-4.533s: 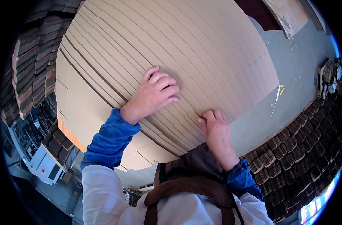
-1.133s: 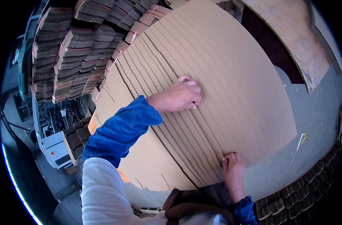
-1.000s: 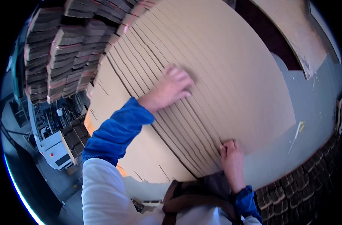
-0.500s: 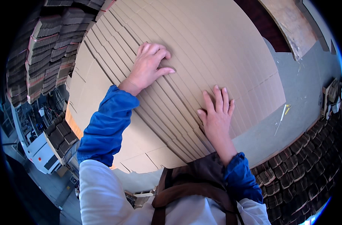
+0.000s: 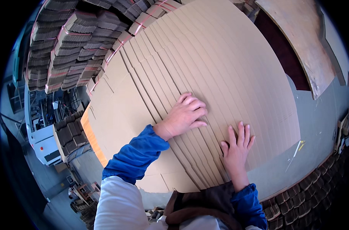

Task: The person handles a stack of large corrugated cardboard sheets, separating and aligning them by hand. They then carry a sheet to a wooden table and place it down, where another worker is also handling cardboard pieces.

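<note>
Two bare hands rest on a broad spread of overlapping cardboard sheets (image 5: 258, 96), and these run from the upper edge of the view down to the dark brown apron (image 5: 205, 201). Left hand (image 5: 187, 115) near the middle, fingers curled, thumb held apart, and whether the fingertips pinch a sheet edge, you can't tell! Right hand (image 5: 237, 151) closer to the lower right edge, palm down, fingers spread wide, gripping nothing, just lying on the board.

Look at the edges: on the right, grey floor (image 5: 320, 111) stretches alongside, with a thin white-and-yellow strip (image 5: 298, 148) close by the right corner. Upper left is tighter, with strapped bundles (image 5: 71, 50) stacked just beyond that edge. An orange border (image 5: 93, 136) shows from under the left edge; what carries the sheets is otherwise hidden.

Round the room: a wooden board (image 5: 306, 38) leans into view at upper right beside a dark red panel (image 5: 279, 50), brown stacks (image 5: 297, 199) line the lower right, and a pale machine (image 5: 44, 147) stands at far left.

And the cardboard itself: plain tan, fanned in steps, long dark edge lines slanting from upper left to lower right, some wavy, with short slits along the left and lower left edges.
</note>
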Action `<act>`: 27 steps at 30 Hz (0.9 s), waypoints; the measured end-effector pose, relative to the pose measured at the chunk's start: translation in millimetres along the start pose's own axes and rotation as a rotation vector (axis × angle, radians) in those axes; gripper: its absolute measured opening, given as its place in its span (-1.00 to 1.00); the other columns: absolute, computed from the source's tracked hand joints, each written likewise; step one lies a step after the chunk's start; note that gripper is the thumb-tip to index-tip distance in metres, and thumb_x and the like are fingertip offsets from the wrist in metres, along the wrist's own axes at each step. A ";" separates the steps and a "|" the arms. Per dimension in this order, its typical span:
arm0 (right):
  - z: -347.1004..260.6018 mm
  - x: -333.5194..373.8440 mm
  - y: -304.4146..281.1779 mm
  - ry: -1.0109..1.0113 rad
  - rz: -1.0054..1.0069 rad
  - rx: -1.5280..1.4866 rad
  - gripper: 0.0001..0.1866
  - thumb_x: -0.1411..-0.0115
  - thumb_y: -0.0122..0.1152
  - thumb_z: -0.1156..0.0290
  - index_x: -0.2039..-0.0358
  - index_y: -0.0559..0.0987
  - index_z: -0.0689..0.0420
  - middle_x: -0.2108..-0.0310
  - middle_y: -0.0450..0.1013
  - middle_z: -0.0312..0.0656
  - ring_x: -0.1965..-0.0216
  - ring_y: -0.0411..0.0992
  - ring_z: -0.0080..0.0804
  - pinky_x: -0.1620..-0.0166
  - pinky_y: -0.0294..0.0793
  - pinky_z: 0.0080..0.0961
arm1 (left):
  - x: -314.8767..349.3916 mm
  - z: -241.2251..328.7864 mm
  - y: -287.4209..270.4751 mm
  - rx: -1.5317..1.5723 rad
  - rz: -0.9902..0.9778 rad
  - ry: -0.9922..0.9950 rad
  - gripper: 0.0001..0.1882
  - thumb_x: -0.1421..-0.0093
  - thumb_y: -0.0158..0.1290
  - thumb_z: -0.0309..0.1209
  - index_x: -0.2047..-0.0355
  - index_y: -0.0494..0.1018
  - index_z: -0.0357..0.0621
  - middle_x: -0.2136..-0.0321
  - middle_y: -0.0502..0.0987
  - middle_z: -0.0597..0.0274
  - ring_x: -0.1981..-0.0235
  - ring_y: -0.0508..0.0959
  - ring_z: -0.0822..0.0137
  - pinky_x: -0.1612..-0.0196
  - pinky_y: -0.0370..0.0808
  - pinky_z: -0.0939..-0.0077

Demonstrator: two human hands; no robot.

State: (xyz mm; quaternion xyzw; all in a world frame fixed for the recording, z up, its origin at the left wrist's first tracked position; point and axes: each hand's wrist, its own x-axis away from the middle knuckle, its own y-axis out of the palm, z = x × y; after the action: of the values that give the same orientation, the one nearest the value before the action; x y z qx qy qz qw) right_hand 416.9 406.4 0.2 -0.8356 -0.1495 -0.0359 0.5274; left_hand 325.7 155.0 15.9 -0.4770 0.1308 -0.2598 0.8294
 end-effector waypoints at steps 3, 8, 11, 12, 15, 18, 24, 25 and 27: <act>0.0 -0.5 0.4 0.006 -0.007 0.001 -0.38 -0.18 0.25 0.15 -0.26 0.39 -0.07 -0.42 -0.01 -0.07 -0.44 -0.14 0.06 -0.34 -0.24 0.33 | -0.4 -2.7 1.7 0.008 0.017 0.012 -0.62 0.03 0.34 -0.11 0.26 0.51 0.06 0.18 0.44 0.37 0.01 0.39 0.22 -0.28 0.21 -0.03; -0.5 -0.5 -1.4 -0.006 -0.008 -0.005 -0.38 -0.19 0.24 0.16 -0.27 0.38 -0.06 -0.42 -0.02 -0.06 -0.44 -0.14 0.06 -0.34 -0.25 0.32 | 0.7 -2.5 1.1 0.022 0.028 0.013 -0.63 0.03 0.33 -0.10 0.28 0.51 0.05 0.19 0.44 0.37 0.03 0.39 0.22 -0.27 0.21 -0.03; 0.0 -0.3 -1.2 -0.009 -0.005 -0.010 -0.38 -0.20 0.23 0.16 -0.27 0.37 -0.05 -0.42 -0.02 -0.06 -0.44 -0.14 0.07 -0.34 -0.25 0.32 | 0.7 -2.4 0.8 0.027 0.025 0.011 -0.63 0.03 0.33 -0.10 0.28 0.51 0.04 0.19 0.44 0.36 0.03 0.39 0.22 -0.27 0.21 -0.03; 0.1 -0.3 -1.6 -0.008 -0.007 -0.009 -0.38 -0.20 0.23 0.16 -0.27 0.37 -0.05 -0.42 -0.01 -0.05 -0.44 -0.14 0.07 -0.34 -0.25 0.32 | 0.5 -2.6 1.0 0.030 0.023 0.011 -0.63 0.03 0.33 -0.10 0.28 0.51 0.04 0.19 0.44 0.36 0.03 0.39 0.22 -0.27 0.21 -0.03; 0.4 -0.9 -1.9 -0.009 -0.011 -0.009 -0.38 -0.20 0.23 0.15 -0.27 0.37 -0.05 -0.42 -0.01 -0.05 -0.44 -0.14 0.07 -0.34 -0.25 0.33 | 0.1 -2.2 -0.8 0.039 0.027 0.013 -0.63 0.03 0.33 -0.11 0.29 0.51 0.04 0.18 0.44 0.36 0.04 0.39 0.22 -0.27 0.20 -0.03; 0.1 -1.0 -2.3 -0.014 -0.010 -0.014 -0.38 -0.20 0.22 0.15 -0.27 0.37 -0.05 -0.42 -0.01 -0.05 -0.44 -0.14 0.08 -0.34 -0.24 0.33 | 1.6 -1.8 -2.1 0.035 0.013 -0.002 -0.63 0.03 0.34 -0.11 0.28 0.51 0.04 0.18 0.44 0.35 0.04 0.39 0.22 -0.27 0.21 -0.03; 2.5 1.0 -0.4 -0.020 0.017 -0.010 -0.38 -0.19 0.22 0.16 -0.27 0.38 -0.05 -0.41 0.00 -0.05 -0.44 -0.13 0.09 -0.33 -0.23 0.33 | 2.6 -4.0 1.9 0.045 0.019 0.002 -0.63 0.03 0.34 -0.11 0.28 0.52 0.04 0.18 0.45 0.35 0.04 0.39 0.21 -0.26 0.21 -0.04; 3.0 2.0 -0.8 -0.016 0.023 -0.004 -0.39 -0.19 0.22 0.16 -0.26 0.38 -0.05 -0.41 0.01 -0.05 -0.43 -0.13 0.09 -0.33 -0.22 0.33 | 1.7 -4.8 3.3 0.028 0.030 0.010 -0.63 0.04 0.35 -0.11 0.28 0.52 0.04 0.18 0.45 0.35 0.04 0.39 0.21 -0.26 0.21 -0.04; 1.7 -3.1 0.6 -0.016 0.026 -0.018 -0.40 -0.19 0.22 0.16 -0.25 0.39 -0.05 -0.41 0.02 -0.06 -0.43 -0.11 0.08 -0.33 -0.22 0.32 | 1.4 -8.5 6.5 0.006 0.047 0.021 -0.63 0.05 0.35 -0.11 0.29 0.52 0.04 0.19 0.45 0.36 0.04 0.39 0.21 -0.27 0.21 -0.05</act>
State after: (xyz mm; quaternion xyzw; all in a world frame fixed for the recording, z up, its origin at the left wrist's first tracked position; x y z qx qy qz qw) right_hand 413.9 407.0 -1.7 -0.8425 -0.1427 -0.0238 0.5189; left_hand 325.0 150.7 6.1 -0.4684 0.1496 -0.2457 0.8354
